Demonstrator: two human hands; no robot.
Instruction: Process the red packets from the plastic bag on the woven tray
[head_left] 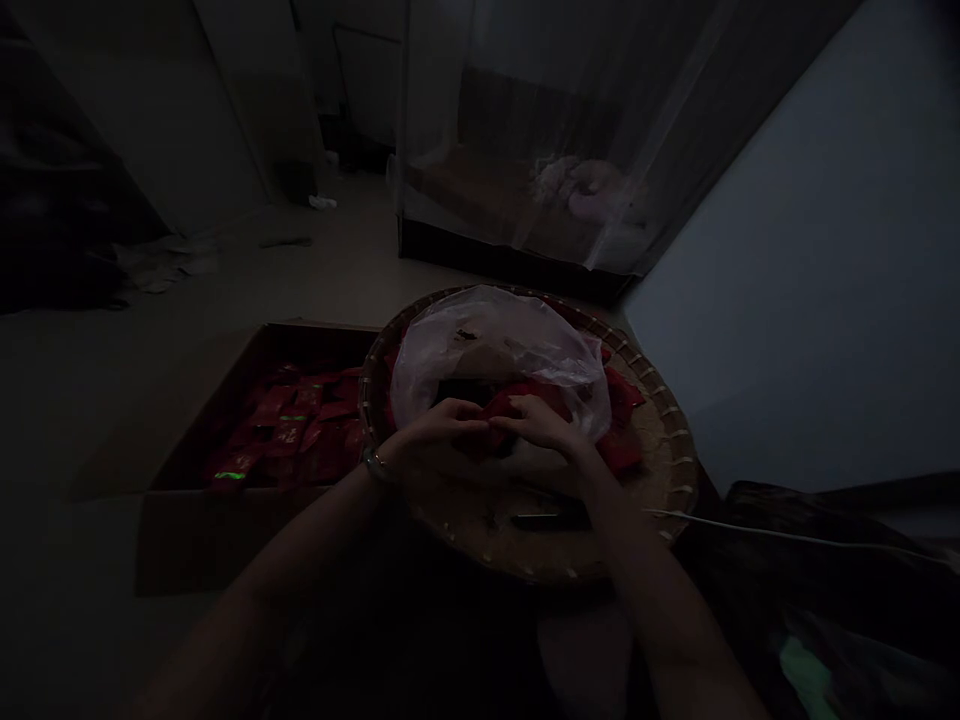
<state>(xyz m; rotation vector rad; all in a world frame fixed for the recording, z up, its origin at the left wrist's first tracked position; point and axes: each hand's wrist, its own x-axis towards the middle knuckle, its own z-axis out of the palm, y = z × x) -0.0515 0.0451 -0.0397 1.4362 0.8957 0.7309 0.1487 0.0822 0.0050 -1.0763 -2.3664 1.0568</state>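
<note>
Both my hands meet over a round woven bamboo tray [679, 455] in dim light. My left hand [442, 422], with a bracelet at the wrist, has its fingers closed at the near edge of a red packet [504, 400]. From the other side my right hand [546, 425] pinches the same packet. Just beyond them a clear plastic bag [502, 325] lies open, with dark contents that I cannot make out. More red packets [621, 450] lie around the bag on the tray. Close to my right forearm is a dark flat object [551, 521], perhaps a phone, with a white cable running off rightward.
To the left, an open cardboard box [161, 505] holds several red packets [289, 430]. A bed behind a sheer net [637, 120] stands beyond the tray. A pale wall [817, 290] rises on the right, with dark cloth [780, 510] below it.
</note>
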